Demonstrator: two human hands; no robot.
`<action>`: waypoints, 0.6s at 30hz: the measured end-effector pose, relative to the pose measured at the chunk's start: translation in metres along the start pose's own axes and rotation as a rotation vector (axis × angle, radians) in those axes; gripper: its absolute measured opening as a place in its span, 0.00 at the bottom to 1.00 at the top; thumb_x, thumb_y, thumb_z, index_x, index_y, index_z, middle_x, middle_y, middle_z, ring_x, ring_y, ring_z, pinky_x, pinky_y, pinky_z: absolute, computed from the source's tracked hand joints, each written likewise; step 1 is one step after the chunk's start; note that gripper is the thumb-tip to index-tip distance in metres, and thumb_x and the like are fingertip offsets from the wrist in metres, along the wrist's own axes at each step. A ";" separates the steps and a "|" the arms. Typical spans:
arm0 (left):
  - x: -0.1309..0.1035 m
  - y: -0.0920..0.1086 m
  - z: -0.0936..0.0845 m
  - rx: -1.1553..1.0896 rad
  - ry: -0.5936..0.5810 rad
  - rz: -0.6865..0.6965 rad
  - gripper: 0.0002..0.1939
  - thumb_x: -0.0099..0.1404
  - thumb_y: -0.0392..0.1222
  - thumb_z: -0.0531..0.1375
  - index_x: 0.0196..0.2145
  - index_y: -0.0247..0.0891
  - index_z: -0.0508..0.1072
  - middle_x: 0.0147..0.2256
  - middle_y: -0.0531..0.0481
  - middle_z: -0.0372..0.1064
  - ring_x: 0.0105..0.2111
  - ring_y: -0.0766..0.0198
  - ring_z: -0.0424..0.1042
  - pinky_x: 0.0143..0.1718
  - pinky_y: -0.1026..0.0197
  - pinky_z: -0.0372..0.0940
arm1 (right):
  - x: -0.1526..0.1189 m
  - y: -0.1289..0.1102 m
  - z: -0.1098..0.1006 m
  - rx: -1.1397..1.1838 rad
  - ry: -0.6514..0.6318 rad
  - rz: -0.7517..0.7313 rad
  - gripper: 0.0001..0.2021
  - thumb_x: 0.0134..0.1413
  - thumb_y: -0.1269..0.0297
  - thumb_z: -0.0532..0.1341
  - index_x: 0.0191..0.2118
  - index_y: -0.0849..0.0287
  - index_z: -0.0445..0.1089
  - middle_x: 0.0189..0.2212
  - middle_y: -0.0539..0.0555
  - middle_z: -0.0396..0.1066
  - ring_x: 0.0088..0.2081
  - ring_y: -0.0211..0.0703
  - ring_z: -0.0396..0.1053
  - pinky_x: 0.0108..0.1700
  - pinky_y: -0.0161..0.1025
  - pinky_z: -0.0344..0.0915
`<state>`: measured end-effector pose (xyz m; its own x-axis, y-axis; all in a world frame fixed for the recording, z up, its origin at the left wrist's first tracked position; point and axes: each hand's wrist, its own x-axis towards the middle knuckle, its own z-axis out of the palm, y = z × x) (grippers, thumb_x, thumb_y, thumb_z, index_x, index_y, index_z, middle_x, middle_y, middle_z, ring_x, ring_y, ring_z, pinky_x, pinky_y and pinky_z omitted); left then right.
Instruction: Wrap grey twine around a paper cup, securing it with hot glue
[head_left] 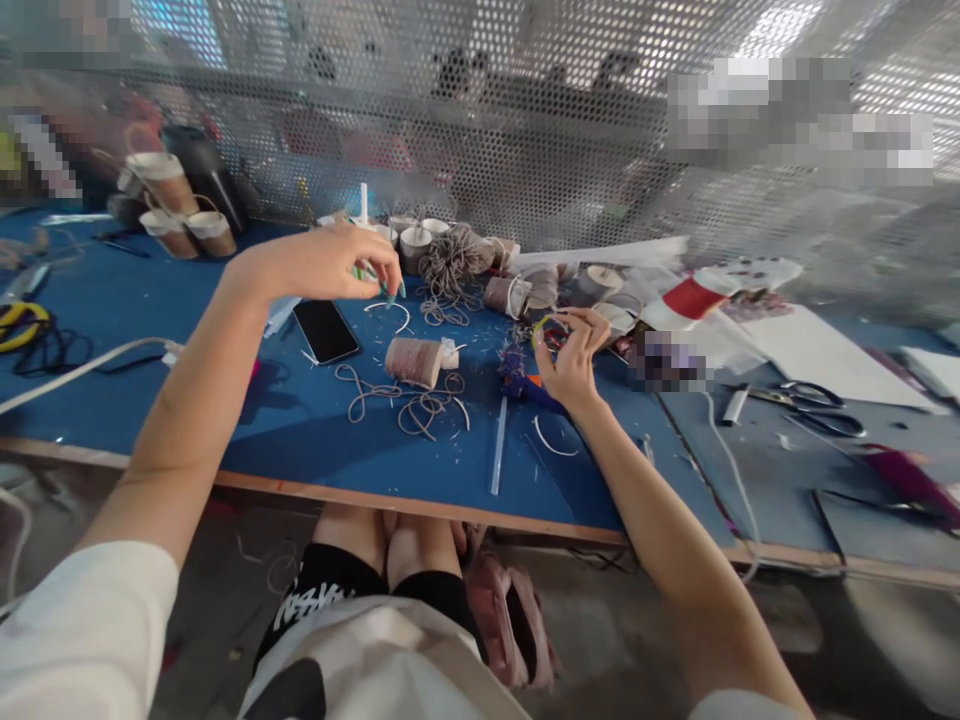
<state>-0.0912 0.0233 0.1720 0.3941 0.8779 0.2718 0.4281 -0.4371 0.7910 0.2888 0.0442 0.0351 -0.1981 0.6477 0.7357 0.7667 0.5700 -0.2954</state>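
Note:
My left hand [341, 262] hovers over the back of the blue table, fingers bent downward and apart. Below its fingertips lies a thin white curved strip [390, 308]; something small and green shows under the palm, too small to name. My right hand [574, 355] has thumb and forefinger curled round a yellow curved handle [537, 335], the rest of which is hidden. Next to that hand rests a blue glue gun [516, 372] with an orange trigger and a clear glue stick [499, 445]. Between my hands a cord-wrapped cup [414, 361] lies on its side, with loose cord [420, 410] around it.
A phone [326, 331] lies beneath my left wrist. Bundled cord [454, 260] and several cups stand at the back by the perforated metal screen [480, 120]. Black-handled scissors [810, 395] and a white cable [724, 450] are right; a dark bottle [210, 180] stands far left.

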 end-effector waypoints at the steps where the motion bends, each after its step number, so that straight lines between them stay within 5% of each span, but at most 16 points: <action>1: 0.005 0.006 0.001 0.068 -0.014 0.027 0.07 0.53 0.26 0.60 0.23 0.33 0.76 0.29 0.53 0.70 0.42 0.54 0.76 0.58 0.43 0.61 | 0.000 0.000 -0.001 -0.004 0.017 0.004 0.17 0.58 0.58 0.58 0.51 0.59 0.64 0.52 0.69 0.61 0.58 0.65 0.59 0.61 0.74 0.52; 5: 0.018 0.013 0.013 0.273 -0.053 0.034 0.03 0.48 0.29 0.65 0.23 0.34 0.77 0.27 0.51 0.69 0.41 0.49 0.75 0.58 0.37 0.59 | -0.002 -0.002 -0.006 -0.027 0.054 -0.011 0.15 0.58 0.60 0.58 0.49 0.58 0.64 0.50 0.67 0.63 0.56 0.63 0.61 0.61 0.73 0.54; 11: 0.031 -0.029 0.064 0.072 -0.327 -0.242 0.29 0.36 0.36 0.71 0.40 0.46 0.80 0.38 0.46 0.78 0.44 0.42 0.78 0.49 0.43 0.69 | -0.007 -0.007 -0.011 -0.016 0.065 -0.073 0.14 0.59 0.62 0.58 0.50 0.60 0.64 0.49 0.68 0.61 0.56 0.62 0.61 0.60 0.71 0.58; 15: 0.043 -0.042 0.087 0.236 -0.587 -0.203 0.51 0.18 0.27 0.72 0.47 0.52 0.78 0.49 0.45 0.77 0.46 0.36 0.76 0.47 0.41 0.70 | -0.009 -0.012 -0.011 0.016 0.022 -0.071 0.15 0.58 0.63 0.59 0.51 0.59 0.65 0.51 0.68 0.62 0.56 0.63 0.61 0.61 0.71 0.56; 18: 0.048 -0.046 0.086 0.412 -0.689 -0.127 0.47 0.24 0.31 0.72 0.49 0.51 0.78 0.49 0.44 0.77 0.46 0.37 0.75 0.45 0.42 0.70 | -0.010 -0.013 -0.011 0.022 0.001 -0.063 0.16 0.57 0.63 0.60 0.50 0.60 0.65 0.51 0.68 0.62 0.56 0.63 0.62 0.61 0.71 0.56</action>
<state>-0.0220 0.0691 0.1015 0.6770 0.6670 -0.3110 0.7153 -0.4971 0.4912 0.2871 0.0247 0.0383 -0.2449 0.6098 0.7538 0.7390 0.6206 -0.2620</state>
